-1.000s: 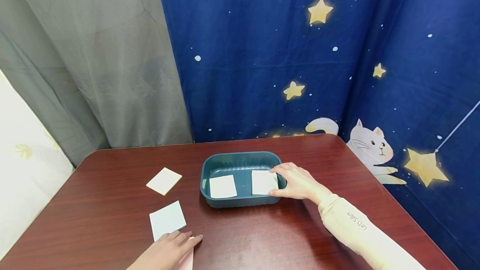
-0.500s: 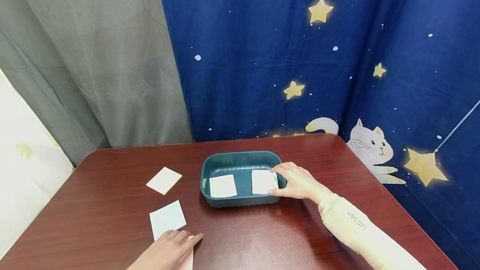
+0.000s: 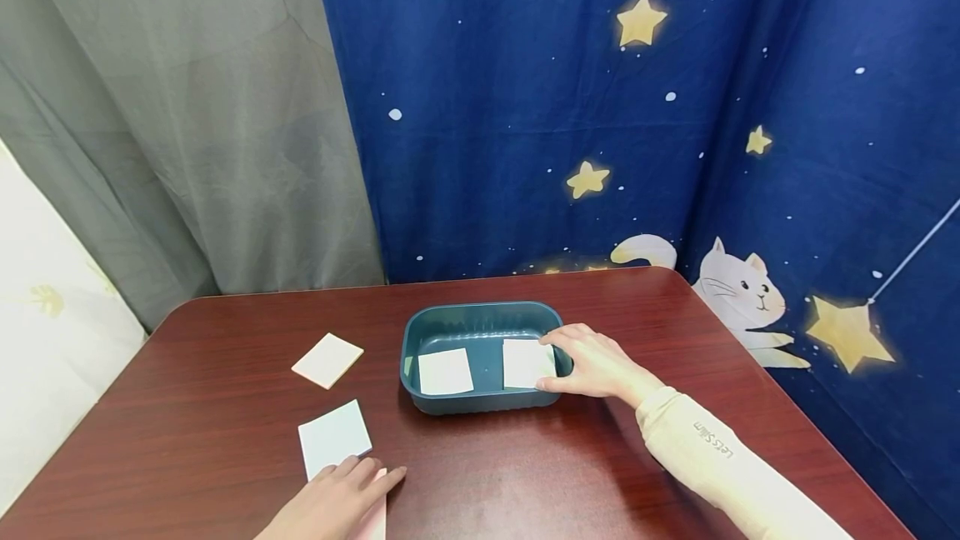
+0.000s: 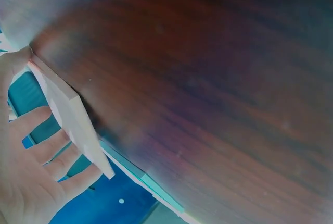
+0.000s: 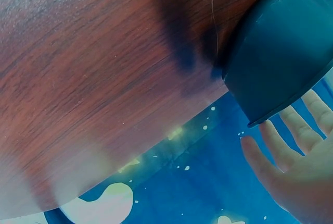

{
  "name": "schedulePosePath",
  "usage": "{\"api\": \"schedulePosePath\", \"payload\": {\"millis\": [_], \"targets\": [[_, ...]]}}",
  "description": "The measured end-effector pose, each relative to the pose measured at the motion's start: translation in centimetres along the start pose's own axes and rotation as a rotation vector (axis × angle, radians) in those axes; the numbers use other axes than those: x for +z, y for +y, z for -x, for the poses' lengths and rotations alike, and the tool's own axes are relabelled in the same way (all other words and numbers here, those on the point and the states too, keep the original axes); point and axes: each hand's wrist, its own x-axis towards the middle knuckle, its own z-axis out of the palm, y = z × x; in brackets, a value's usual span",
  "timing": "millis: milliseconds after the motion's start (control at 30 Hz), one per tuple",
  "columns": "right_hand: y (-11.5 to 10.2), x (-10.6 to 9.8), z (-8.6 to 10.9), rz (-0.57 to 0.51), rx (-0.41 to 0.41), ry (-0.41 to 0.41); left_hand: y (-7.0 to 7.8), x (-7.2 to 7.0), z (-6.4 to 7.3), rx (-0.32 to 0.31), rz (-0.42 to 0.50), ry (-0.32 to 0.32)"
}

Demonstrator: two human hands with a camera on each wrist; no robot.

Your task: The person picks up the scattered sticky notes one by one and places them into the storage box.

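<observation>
My left hand [image 3: 333, 497] lies over a pink sticky note pad [image 3: 375, 523] at the table's near edge, thumb on its right side and fingers across the left. In the left wrist view the thumb reaches the end of the pink pad [image 4: 67, 109]. My right hand [image 3: 596, 363] reaches over the right end of a dark teal bin [image 3: 480, 403]. Its thumb and fingertips bracket a whitish sticky note pad [image 3: 525, 363] inside. The bin's wall [image 5: 286, 47] hides those fingertips in the right wrist view. Another whitish pad [image 3: 445, 372] lies in the bin's left half.
A light blue sticky note pad [image 3: 335, 438] lies just beyond the left hand. Farther back is a cream pad [image 3: 327, 361]. The reddish-brown table [image 3: 187, 440] ends at the back before grey and blue star-patterned curtains [image 3: 517, 107].
</observation>
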Motion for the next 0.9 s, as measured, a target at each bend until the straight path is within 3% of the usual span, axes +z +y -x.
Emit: {"api": "schedulePosePath", "payload": {"millis": [200,333,733,900], "targets": [[0.0,0.0,0.0,0.002,0.006,-0.006,0.0,-0.1,0.0,-0.042,0.046,-0.101],[0.0,0.0,0.0,0.005,0.005,-0.005,0.0,0.1,0.0,-0.044,0.007,-0.094],[0.1,0.1,0.0,0.011,-0.002,-0.003,-0.2,1.5,0.4,0.002,-0.207,0.237],[0.0,0.1,0.0,0.016,-0.003,-0.004,-0.1,1.6,0.4,-0.028,-0.215,0.254]]}}
